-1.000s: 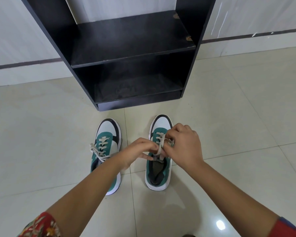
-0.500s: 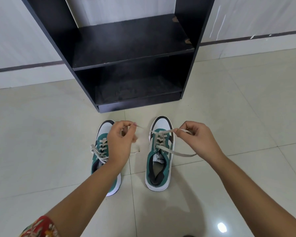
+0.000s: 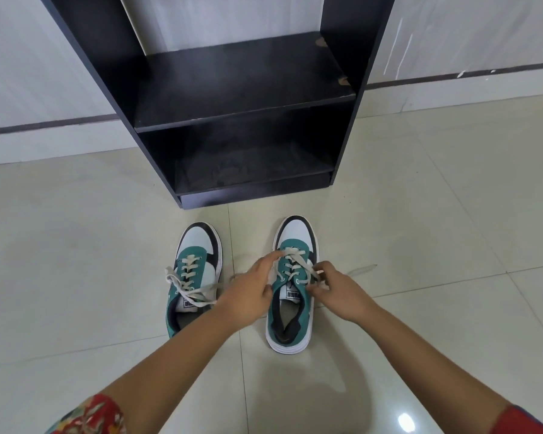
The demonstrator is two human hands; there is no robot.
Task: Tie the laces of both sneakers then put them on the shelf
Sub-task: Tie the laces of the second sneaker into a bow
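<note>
Your left hand (image 3: 248, 296) and right hand (image 3: 339, 292) pinching the laces (image 3: 295, 264) of the right sneaker (image 3: 290, 286), left sneaker (image 3: 195, 277) beside it, black shelf (image 3: 242, 86) behind

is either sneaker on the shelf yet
No, both sneakers, the left one and the right one, stand on the floor before the shelf.

On the pale tiled floor (image 3: 76, 277) stand two sneakers, left (image 3: 193, 277) and right (image 3: 290, 311), before a black shelf (image 3: 242, 79).
</note>
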